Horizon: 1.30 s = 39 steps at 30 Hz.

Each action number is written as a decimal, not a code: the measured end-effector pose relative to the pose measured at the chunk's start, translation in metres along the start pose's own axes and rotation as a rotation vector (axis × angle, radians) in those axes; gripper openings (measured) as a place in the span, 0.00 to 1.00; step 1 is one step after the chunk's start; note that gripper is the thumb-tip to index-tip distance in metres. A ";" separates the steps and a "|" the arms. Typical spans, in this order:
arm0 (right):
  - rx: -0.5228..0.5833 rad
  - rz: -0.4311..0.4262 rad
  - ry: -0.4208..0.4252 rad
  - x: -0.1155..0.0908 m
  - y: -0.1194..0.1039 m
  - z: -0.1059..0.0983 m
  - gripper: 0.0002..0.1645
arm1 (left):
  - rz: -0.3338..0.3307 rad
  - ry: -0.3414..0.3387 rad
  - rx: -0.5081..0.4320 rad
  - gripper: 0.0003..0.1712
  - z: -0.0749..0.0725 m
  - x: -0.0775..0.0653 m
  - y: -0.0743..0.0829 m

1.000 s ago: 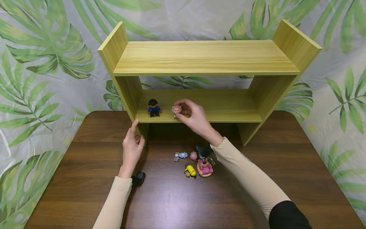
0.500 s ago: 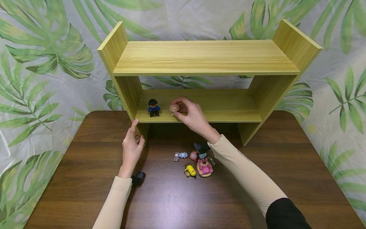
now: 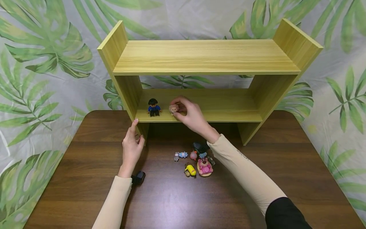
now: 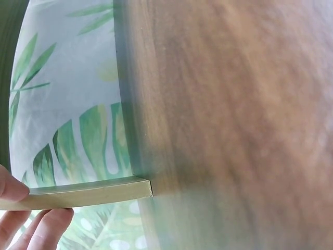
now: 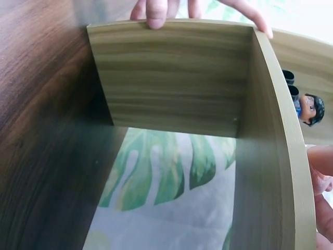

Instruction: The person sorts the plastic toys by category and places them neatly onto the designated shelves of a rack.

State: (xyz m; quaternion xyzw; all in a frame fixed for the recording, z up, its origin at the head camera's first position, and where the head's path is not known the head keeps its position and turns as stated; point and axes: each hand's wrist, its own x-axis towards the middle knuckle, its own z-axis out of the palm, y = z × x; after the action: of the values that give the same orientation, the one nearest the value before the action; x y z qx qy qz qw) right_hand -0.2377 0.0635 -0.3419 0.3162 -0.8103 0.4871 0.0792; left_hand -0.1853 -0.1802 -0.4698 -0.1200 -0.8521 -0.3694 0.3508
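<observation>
My right hand (image 3: 192, 116) pinches a small pinkish-brown figurine (image 3: 173, 109) between thumb and fingers, low over the front of the middle board of the wooden shelf (image 3: 206, 58). To its left on that board, a toy figure (image 3: 154, 108) with black hair and a blue top stands upright. With my left hand (image 3: 132, 149) I grip the front edge of the shelf's left side panel (image 4: 99, 191), thumb on one face and fingers on the other. The right wrist view shows this hand's fingers (image 5: 156, 13) over the panel, while my right fingers (image 5: 325, 195) are partly hidden behind the board.
Several small toys lie on the dark table (image 3: 168, 197) before the shelf: a pink bear (image 3: 204, 168), a yellow figure (image 3: 190, 170), a round pink toy (image 3: 193, 155), a blue one (image 3: 183, 155) and a grey one (image 3: 176, 156). A leaf-print cloth (image 3: 43, 63) hangs behind.
My right hand has moved slightly left with the pinkish-brown figurine, closer to the blue-topped figure. My left hand stays on the side panel.
</observation>
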 end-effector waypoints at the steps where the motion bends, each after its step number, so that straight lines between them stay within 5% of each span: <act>1: 0.001 0.002 -0.001 0.000 0.000 0.000 0.18 | -0.003 -0.001 0.001 0.50 0.000 0.000 0.000; 18: 0.055 0.011 0.012 -0.005 0.001 -0.006 0.21 | 0.004 0.000 0.003 0.50 0.000 0.000 0.000; 39: 0.246 0.022 0.087 -0.036 0.002 -0.028 0.21 | -0.004 0.019 -0.020 0.50 0.001 0.000 0.001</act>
State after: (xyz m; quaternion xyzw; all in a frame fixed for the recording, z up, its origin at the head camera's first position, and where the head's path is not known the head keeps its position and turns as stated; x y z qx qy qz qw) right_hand -0.2155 0.1034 -0.3447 0.2931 -0.7436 0.5970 0.0693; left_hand -0.1857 -0.1791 -0.4696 -0.1181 -0.8452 -0.3797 0.3571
